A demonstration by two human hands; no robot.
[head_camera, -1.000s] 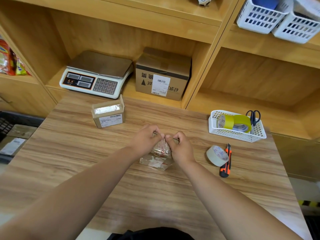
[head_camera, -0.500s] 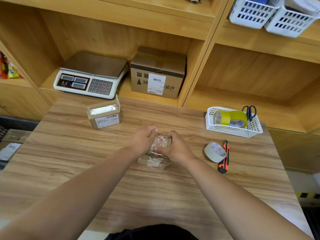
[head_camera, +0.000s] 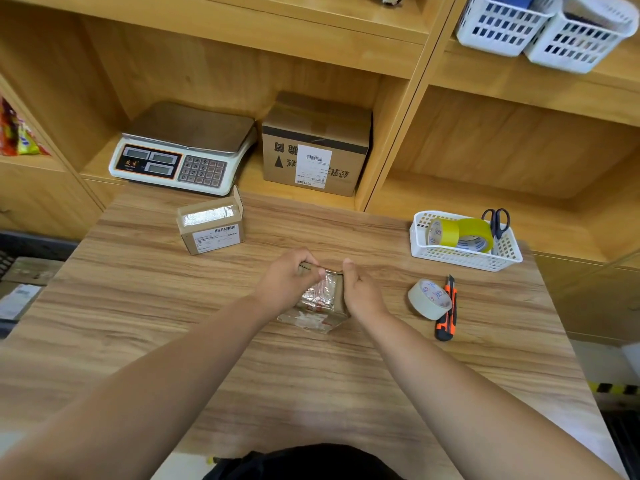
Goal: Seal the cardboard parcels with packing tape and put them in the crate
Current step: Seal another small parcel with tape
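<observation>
A small cardboard parcel [head_camera: 320, 304] wrapped in shiny clear tape sits on the middle of the wooden table [head_camera: 173, 323]. My left hand [head_camera: 285, 280] grips its left top edge with curled fingers. My right hand [head_camera: 360, 292] holds its right side, thumb up at the far corner. A second small parcel [head_camera: 211, 225] with a white label and one flap raised stands at the table's far left. A roll of pale packing tape [head_camera: 429, 299] lies to the right of my right hand. At the left edge a dark crate [head_camera: 17, 247] is partly in view.
An orange and black utility knife [head_camera: 446, 313] lies beside the tape roll. A white basket [head_camera: 464, 254] holds yellow tape rolls and scissors. On the shelf behind stand a weighing scale [head_camera: 183, 150] and a bigger labelled box [head_camera: 315, 147]. White baskets [head_camera: 543, 26] sit top right.
My hands went from pinching together over the parcel's top to gripping its two sides. The parcel now lies flatter on the table.
</observation>
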